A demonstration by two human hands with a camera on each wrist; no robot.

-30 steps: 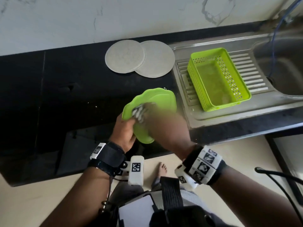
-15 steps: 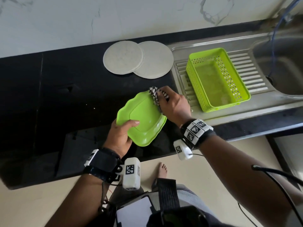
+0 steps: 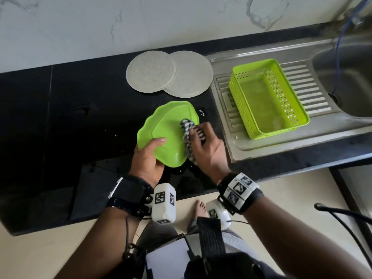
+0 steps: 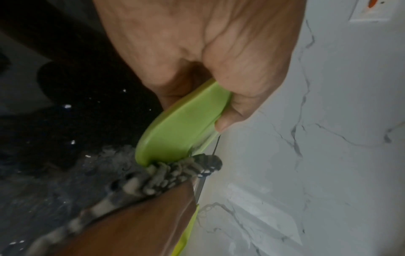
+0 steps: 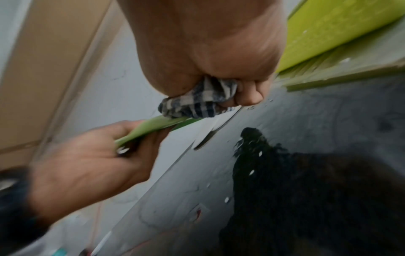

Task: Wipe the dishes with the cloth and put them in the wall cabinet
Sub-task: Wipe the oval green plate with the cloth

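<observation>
One green plate (image 3: 171,125) in left grip (image 3: 148,160), cloth (image 3: 188,133) against it.

You face a black worktop (image 3: 60,117) with a glossy, reflective top, flecked with pale specks and water drops. Behind it rises a white wall (image 3: 100,27) veined in grey like marble. To your right a steel sink (image 3: 346,81) is set into the worktop, its ribbed drainer (image 3: 306,87) on the near side and a thin blue hose (image 3: 340,47) curving down into the basin. Below the front edge lies a beige floor (image 3: 40,258). Light is soft and even, brightest on the wall.
</observation>
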